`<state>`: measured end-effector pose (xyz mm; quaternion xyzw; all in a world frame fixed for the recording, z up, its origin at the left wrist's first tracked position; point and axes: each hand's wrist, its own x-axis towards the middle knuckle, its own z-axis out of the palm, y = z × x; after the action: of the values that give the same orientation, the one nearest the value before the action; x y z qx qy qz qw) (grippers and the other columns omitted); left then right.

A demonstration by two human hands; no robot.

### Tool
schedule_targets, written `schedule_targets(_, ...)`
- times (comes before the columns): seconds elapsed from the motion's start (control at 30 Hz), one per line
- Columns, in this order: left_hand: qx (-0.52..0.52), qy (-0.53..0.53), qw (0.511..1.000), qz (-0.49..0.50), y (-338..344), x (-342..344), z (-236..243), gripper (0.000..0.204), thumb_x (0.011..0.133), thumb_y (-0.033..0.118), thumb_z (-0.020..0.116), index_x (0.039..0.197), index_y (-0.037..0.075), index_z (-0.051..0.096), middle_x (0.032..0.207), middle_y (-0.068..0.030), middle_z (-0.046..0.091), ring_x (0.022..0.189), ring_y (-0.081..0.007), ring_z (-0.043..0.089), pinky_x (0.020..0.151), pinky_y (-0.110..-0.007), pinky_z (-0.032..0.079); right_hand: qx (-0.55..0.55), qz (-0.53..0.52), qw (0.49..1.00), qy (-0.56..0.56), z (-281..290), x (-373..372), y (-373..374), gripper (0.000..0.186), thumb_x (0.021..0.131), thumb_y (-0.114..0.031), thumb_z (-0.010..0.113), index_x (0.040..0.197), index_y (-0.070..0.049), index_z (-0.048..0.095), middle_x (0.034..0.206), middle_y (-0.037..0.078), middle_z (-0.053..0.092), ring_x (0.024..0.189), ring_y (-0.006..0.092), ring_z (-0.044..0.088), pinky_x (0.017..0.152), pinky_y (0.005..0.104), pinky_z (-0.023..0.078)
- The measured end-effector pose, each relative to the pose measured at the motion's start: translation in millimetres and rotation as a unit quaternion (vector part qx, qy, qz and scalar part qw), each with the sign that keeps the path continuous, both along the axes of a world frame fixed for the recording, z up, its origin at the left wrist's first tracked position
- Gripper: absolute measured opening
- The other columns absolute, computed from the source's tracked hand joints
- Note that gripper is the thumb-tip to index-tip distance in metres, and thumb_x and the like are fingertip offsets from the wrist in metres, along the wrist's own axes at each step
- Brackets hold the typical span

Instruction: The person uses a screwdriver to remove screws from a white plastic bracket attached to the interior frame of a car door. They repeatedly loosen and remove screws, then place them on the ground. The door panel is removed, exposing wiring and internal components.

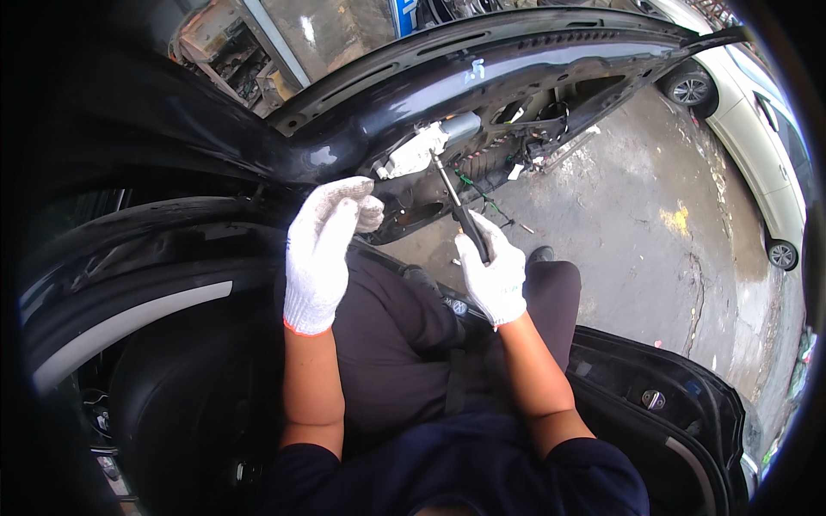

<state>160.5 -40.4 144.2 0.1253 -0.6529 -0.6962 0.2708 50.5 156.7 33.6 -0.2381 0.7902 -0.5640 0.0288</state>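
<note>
My right hand [495, 271], in a white knit glove, grips the dark handle of a screwdriver [447, 185]. The metal shaft slants up and left, and its tip meets a silver-white motor unit [417, 150] with a grey cylindrical end. This unit sits on the exposed inner side of a dark car panel [387, 116]. My left hand [323, 249], gloved the same way, is raised just below and left of the unit. Its fingers are loosely bent, the thumb lies in front of them, and nothing shows in it.
Wiring [477, 189] with green and striped wraps hangs from cut-outs in the panel. Black car trim [662, 396] curves around my seat. Beyond the stained concrete floor [628, 206] stands a light-coloured car [740, 112]. A shelf with parts [228, 52] is at the far left.
</note>
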Motion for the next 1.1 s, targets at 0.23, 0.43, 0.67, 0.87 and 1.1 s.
schedule_targets(0.23, -0.022, -0.011, 1.000, -0.005, 1.7, -1.2, -1.8, 0.029, 0.109, 0.011, 0.052, 0.128, -0.005, 0.067, 0.106, -0.0114, 0.075, 0.094, -0.0165, 0.071, 0.090, -0.031, 0.056, -0.026, 0.076, 0.985, -0.153, -16.8, 25.9, 6.2, 0.037, 0.100, -0.014, 0.070, 0.134, 0.003, 0.067, 0.113, 0.013, 0.078, 0.102, 0.0131, 0.071, 0.092, 0.0289, 0.055)
schedule_targets(0.43, 0.006, 0.018, 1.000, 0.025, -2.0, -0.8, -1.1, 0.029, 0.110, 0.011, 0.050, 0.127, -0.006, 0.066, 0.104, -0.0129, 0.075, 0.092, -0.0173, 0.071, 0.089, -0.032, 0.056, -0.014, 0.076, 0.990, -0.120, -15.9, 27.4, -16.5, 0.036, 0.099, -0.013, 0.071, 0.131, 0.003, 0.069, 0.112, 0.015, 0.079, 0.101, 0.0157, 0.075, 0.090, 0.0302, 0.057)
schedule_targets(0.67, 0.022, 0.038, 0.999, 0.015, -4.1, -1.9, -3.2, 0.029, 0.110, 0.011, 0.050, 0.127, -0.006, 0.066, 0.105, -0.0136, 0.075, 0.092, -0.0176, 0.072, 0.089, -0.032, 0.057, -0.001, 0.080, 0.990, -0.116, -7.5, 21.2, -22.1, 0.035, 0.098, -0.013, 0.072, 0.129, 0.003, 0.070, 0.112, 0.016, 0.080, 0.102, 0.0189, 0.077, 0.091, 0.0309, 0.057)
schedule_targets(0.87, 0.009, 0.023, 1.000, 0.016, -6.1, -0.9, -2.9, 0.033, 0.110, 0.014, 0.048, 0.131, -0.008, 0.063, 0.107, -0.0162, 0.074, 0.095, -0.0213, 0.072, 0.090, -0.036, 0.058, 0.021, 0.079, 0.990, -0.113, -3.3, 24.7, -22.5, 0.036, 0.096, -0.015, 0.073, 0.127, 0.003, 0.070, 0.111, 0.019, 0.079, 0.102, 0.0228, 0.078, 0.090, 0.0328, 0.058)
schedule_targets(1.1, 0.018, 0.022, 0.999, 0.026, -2.2, -0.7, 0.2, 0.029, 0.109, 0.010, 0.050, 0.128, -0.007, 0.065, 0.104, -0.0129, 0.075, 0.093, -0.0175, 0.071, 0.089, -0.032, 0.057, 0.009, 0.077, 0.994, -0.080, -1.0, 26.9, -22.8, 0.036, 0.096, -0.015, 0.073, 0.128, 0.002, 0.070, 0.111, 0.020, 0.079, 0.103, 0.0252, 0.078, 0.091, 0.0332, 0.057)
